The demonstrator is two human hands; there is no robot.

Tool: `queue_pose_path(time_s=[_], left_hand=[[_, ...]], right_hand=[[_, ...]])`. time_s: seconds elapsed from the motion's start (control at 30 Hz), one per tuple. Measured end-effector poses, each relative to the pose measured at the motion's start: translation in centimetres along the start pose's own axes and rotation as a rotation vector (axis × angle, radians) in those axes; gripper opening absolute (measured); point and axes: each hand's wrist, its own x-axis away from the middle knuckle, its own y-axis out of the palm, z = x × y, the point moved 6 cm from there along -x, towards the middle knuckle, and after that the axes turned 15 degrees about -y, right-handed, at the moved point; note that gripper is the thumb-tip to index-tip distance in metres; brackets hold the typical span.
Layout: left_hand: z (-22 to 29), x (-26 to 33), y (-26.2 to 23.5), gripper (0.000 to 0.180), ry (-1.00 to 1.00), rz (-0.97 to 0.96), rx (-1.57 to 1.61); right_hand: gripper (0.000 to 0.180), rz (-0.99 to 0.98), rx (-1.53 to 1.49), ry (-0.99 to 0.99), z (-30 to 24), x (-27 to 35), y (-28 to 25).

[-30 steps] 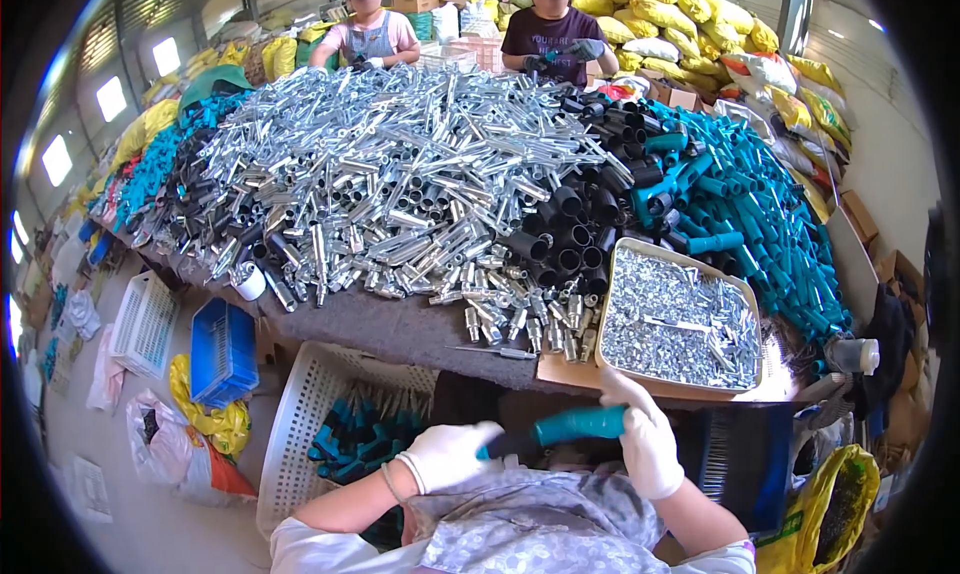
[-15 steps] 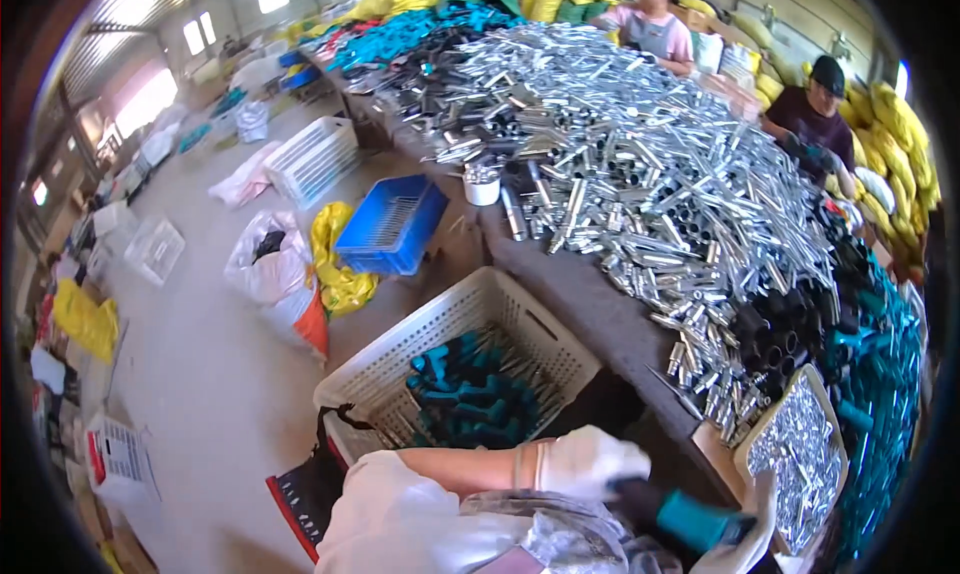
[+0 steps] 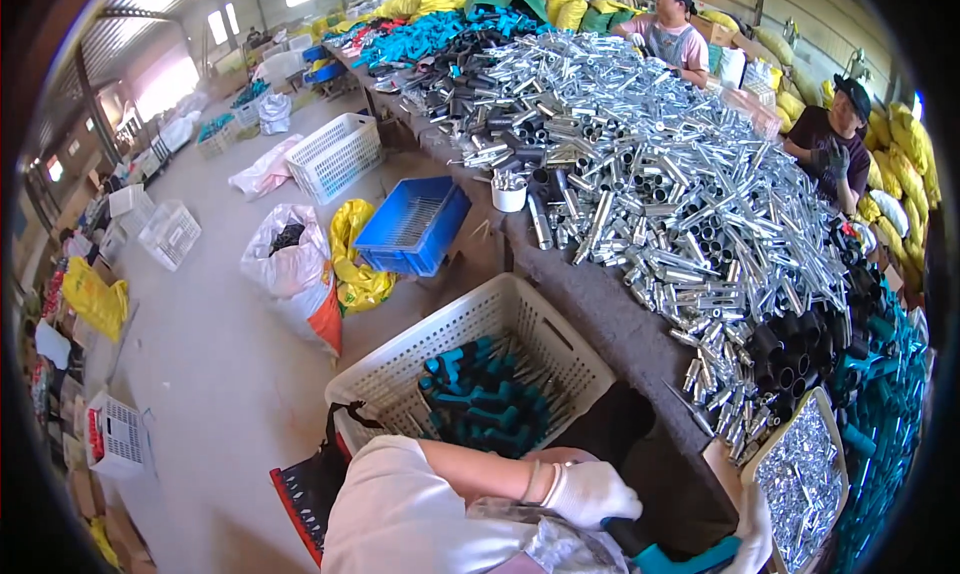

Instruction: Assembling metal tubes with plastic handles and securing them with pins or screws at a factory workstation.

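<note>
The left hand (image 3: 597, 494), in a white glove, had its fingers curled in a narrow grip at the black end of a teal and black tool (image 3: 690, 557), and a pale band (image 3: 531, 481) was around the wrist behind it. The right hand (image 3: 755, 529), also gloved in white, was closed around the teal end of this same tool, so the tool lay between the two hands, below the left one, and the lower edge of the view was very close to it. On the left of the left hand, and a little farther away, stood a white perforated crate (image 3: 365, 374), in which similar teal and black tools (image 3: 490, 404) lay in a heap. Farther beyond the left hand, past this crate, was a blue crate (image 3: 395, 262). In front of both hands stretched the desk (image 3: 620, 319), with a large pile of shiny metal parts (image 3: 700, 194) and, at its near left edge, a white cup (image 3: 509, 199). Just beside the right hand, on its right, was a pale tray (image 3: 780, 436) full of small metal pieces (image 3: 800, 479); beyond this tray lay black tubes (image 3: 790, 359), and farther right of the hand, teal parts (image 3: 890, 374). Far beyond the hands, two persons (image 3: 672, 39) were at the opposite side of the desk
</note>
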Motion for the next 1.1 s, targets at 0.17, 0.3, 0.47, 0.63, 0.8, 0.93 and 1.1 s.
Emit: queue_pose_path(time_s=[0.17, 0.3, 0.47, 0.63, 0.8, 0.93, 1.1], left_hand=[[-3.3, -0.6, 0.1, 0.032, -0.507, 0.116, 0.094], [1.2, -0.5, -1.0, 0.028, -0.087, 0.007, 0.06], [-1.3, -1.6, 0.1, 0.032, -0.3, 0.003, 0.005], [1.3, -1.6, -0.9, 0.01, -0.119, 0.054, -0.465], [2.3, -3.3, 0.3, 0.01, 0.083, 0.116, -0.522], [4.4, -5.5, -4.4, 0.009, 0.239, 0.425, -0.396], [-1.4, -4.3, -13.2, 0.02, -0.207, 0.725, -0.29]], right_hand=[[0.05, -0.178, 0.107, -0.237, -7.5, -2.3, 5.5], [0.064, -0.019, -0.156, 0.032, -3.1, -1.8, 2.2], [0.016, -0.207, -0.19, -0.438, -8.4, -3.7, 6.8], [0.033, -0.513, -0.013, 0.656, 3.6, 1.7, 3.1], [0.046, -0.856, 0.203, 0.289, 1.9, 4.4, 6.9], [0.044, -0.565, -0.422, 0.742, 4.8, 7.8, 7.9], [0.043, -0.235, -0.495, 0.762, 2.6, 5.7, 5.1]])
